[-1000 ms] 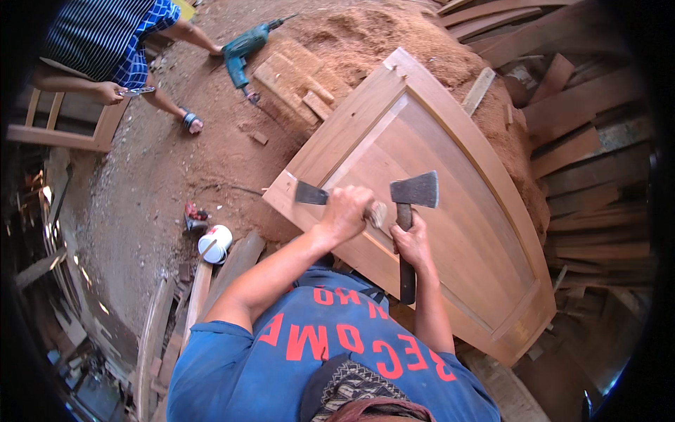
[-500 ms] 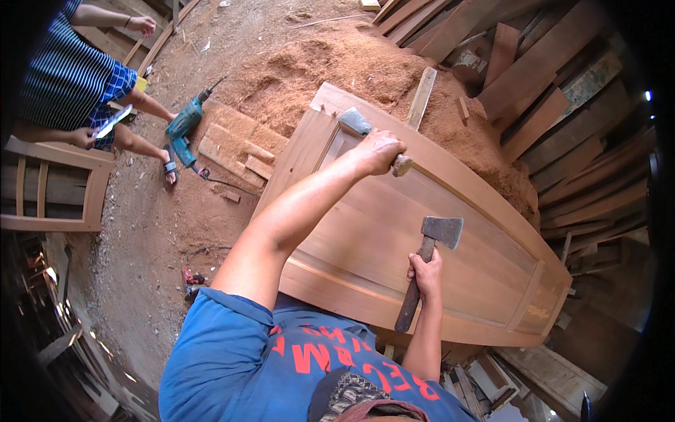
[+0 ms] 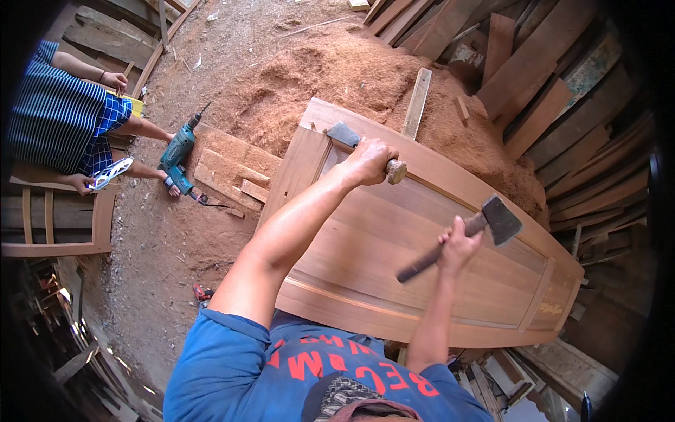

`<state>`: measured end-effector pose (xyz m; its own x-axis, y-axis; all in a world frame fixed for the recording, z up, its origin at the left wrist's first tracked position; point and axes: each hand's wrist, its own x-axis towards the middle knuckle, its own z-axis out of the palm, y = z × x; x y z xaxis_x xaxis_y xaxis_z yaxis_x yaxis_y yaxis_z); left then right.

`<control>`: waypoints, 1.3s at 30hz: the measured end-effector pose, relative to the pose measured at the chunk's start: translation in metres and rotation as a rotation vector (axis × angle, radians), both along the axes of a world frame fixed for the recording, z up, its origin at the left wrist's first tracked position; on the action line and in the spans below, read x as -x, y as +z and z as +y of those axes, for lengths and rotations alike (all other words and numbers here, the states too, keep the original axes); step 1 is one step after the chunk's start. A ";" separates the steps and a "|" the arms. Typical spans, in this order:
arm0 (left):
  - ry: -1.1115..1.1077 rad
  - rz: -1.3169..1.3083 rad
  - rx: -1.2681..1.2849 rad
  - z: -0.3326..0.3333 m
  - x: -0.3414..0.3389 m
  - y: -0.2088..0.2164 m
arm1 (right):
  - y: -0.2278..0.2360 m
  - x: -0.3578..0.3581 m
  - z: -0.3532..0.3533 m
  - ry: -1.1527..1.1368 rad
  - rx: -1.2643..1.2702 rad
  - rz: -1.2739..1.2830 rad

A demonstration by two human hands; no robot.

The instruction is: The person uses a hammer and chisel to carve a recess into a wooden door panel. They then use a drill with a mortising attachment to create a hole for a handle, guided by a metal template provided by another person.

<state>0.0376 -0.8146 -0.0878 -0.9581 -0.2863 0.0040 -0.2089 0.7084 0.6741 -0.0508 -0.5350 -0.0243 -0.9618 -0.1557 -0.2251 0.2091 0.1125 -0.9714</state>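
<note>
My left hand (image 3: 369,162) is closed round the handle of a broad chisel (image 3: 342,133). The chisel's grey blade rests on or just over the upper left corner of a panelled wooden door (image 3: 387,228), and its worn handle end sticks out past my fist. To the right, above the door's panel, my right hand (image 3: 460,247) grips the dark shaft of a hatchet (image 3: 502,221). The hatchet is raised and tilted, its head up and to the right, slightly blurred. A gap separates the hatchet from the chisel.
A teal power drill (image 3: 177,153) stands left of the door beside boards (image 3: 228,176). Sawdust (image 3: 344,77) heaps behind, with a batten (image 3: 418,104) meeting the door. Planks (image 3: 534,91) lean at right. Another person (image 3: 60,116) stands left, near a wooden frame (image 3: 102,218).
My right hand has swung the hatchet up and to the right, turning it from nearly upright to slanted. The chisel stays near the door's corner. The other person's hands have shifted.
</note>
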 end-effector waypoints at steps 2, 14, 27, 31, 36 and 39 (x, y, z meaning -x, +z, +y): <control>0.025 0.009 0.004 0.001 0.011 0.001 | -0.063 -0.020 -0.034 0.071 -0.114 0.127; 0.052 -0.071 0.133 -0.017 -0.006 -0.031 | -0.069 -0.062 -0.074 0.559 -0.279 -0.099; 0.018 -0.063 0.080 -0.026 -0.017 -0.014 | -0.018 -0.019 -0.046 0.344 -0.100 -0.087; 0.003 -0.079 0.071 -0.030 -0.015 -0.014 | -0.003 -0.040 -0.083 -0.060 0.169 -0.037; -0.009 -0.098 0.124 -0.025 -0.017 -0.025 | -0.079 -0.063 -0.084 0.559 -0.178 -0.081; 0.000 -0.126 0.120 -0.026 -0.018 -0.026 | -0.047 -0.052 -0.069 0.254 -0.094 -0.127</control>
